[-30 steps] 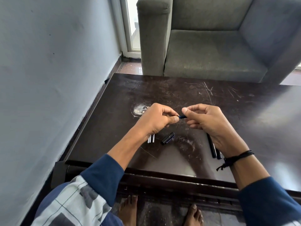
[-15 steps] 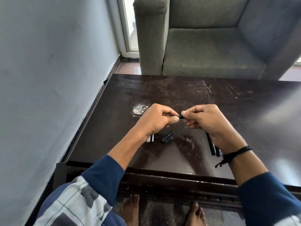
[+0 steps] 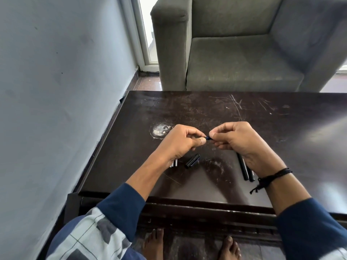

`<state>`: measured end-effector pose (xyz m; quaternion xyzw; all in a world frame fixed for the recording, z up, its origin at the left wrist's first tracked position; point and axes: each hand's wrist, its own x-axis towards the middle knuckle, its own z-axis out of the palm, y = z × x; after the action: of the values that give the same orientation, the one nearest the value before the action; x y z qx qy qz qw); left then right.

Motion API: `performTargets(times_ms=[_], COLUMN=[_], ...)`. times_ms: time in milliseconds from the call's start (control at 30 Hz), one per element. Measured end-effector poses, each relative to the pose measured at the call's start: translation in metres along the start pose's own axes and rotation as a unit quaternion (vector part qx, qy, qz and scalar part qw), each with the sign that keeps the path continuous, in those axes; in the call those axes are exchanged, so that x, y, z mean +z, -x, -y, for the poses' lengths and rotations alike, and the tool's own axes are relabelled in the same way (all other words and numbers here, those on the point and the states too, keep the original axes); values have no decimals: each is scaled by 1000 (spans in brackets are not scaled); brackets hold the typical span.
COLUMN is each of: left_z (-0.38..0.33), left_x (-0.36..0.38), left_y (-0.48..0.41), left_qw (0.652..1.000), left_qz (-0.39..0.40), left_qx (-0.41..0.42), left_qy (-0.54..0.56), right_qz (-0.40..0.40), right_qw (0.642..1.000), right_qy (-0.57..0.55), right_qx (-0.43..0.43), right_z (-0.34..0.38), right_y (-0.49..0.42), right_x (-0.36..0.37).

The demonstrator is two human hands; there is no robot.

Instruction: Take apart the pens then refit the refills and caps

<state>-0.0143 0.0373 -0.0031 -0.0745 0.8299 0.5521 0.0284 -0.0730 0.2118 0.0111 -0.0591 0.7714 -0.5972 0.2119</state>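
While a cap [image 3: 192,160] lies on the table [image 3: 281,128], left hand [image 3: 180,145] and right hand [image 3: 242,143] pinch one pen piece [image 3: 207,137].

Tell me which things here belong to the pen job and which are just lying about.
Job: small dark pen piece, pinched by left hand and right hand; black cap; pale thin pieces beside the left wrist; black pens under the right wrist.
Just there: grey armchair; scratched table; white mark on it.

A home living room: grey armchair [image 3: 234,59] behind a scratched dark coffee table [image 3: 206,113].
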Motion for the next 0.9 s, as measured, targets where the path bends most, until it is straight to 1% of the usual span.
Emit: performTargets(times_ms=[200,367,900], left_z=[1,1,4], left_x=[-2,1,0], left_y=[-2,-1,-4], left_qw=[1000,1000,1000], left_qz=[-2,7,5], left_qx=[-1,0,2], left_qy=[6,6,5], right_qz=[2,-11,-5], right_qw=[1000,1000,1000], right_qy=[-10,12,6], right_qx=[2,20,4], right_z=[3,1,3], right_y=[1,-1,2], right_x=[4,3,-4])
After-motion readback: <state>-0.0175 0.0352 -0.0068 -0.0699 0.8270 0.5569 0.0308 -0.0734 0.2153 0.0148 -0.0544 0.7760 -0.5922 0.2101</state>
